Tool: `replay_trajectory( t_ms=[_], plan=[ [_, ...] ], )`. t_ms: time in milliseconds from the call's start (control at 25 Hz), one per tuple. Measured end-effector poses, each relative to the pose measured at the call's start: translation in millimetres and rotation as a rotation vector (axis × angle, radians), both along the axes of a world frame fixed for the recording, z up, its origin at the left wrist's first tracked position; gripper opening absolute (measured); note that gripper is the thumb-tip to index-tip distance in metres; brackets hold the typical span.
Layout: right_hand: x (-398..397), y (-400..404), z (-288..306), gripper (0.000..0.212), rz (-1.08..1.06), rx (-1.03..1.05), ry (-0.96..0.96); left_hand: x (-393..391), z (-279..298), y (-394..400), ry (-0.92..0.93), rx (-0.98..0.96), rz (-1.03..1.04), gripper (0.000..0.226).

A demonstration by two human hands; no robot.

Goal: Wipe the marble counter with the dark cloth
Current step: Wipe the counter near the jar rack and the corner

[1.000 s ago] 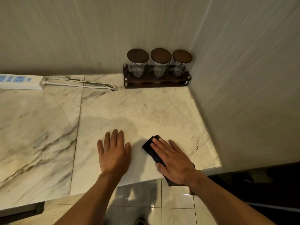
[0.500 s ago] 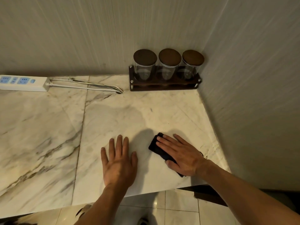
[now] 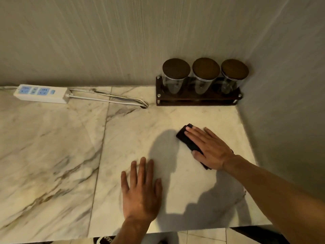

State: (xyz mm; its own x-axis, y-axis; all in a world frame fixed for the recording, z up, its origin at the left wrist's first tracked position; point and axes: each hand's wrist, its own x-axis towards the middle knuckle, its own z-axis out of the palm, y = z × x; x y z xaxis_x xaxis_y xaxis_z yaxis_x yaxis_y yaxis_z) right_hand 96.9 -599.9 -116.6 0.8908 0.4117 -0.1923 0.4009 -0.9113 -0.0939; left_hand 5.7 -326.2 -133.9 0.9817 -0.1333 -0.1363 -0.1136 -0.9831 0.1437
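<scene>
The marble counter [image 3: 52, 155] is pale with brown veins and fills most of the view. A folded dark cloth [image 3: 186, 140] lies flat on it toward the right wall. My right hand [image 3: 209, 148] presses down on the cloth with fingers spread, covering most of it; only its far left end and a near corner show. My left hand [image 3: 140, 192] rests flat on the bare marble nearer the front edge, fingers apart, holding nothing, well left of the cloth.
A dark wooden rack [image 3: 197, 99] with three lidded glass jars [image 3: 205, 76] stands in the back right corner. A white power strip [image 3: 40, 93] and its cable [image 3: 109, 99] lie along the back wall. Walls close the back and right sides.
My right hand has slid the cloth away from the front edge, farther onto the counter toward the jars. My left hand stays flat in about the same spot.
</scene>
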Motion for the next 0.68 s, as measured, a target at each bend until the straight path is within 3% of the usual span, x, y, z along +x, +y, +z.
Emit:
replay_trajectory(
  t_ms=[320, 680],
  plan=[
    [42, 0, -4, 0.065, -0.247, 0.022, -0.042, 2, 6, 1, 0.005, -0.055, -0.011, 0.059],
    [47, 3, -5, 0.063, -0.808, 0.143, -0.064, 3, 5, 0, 0.044, -0.029, 0.000, 0.062]
  ],
)
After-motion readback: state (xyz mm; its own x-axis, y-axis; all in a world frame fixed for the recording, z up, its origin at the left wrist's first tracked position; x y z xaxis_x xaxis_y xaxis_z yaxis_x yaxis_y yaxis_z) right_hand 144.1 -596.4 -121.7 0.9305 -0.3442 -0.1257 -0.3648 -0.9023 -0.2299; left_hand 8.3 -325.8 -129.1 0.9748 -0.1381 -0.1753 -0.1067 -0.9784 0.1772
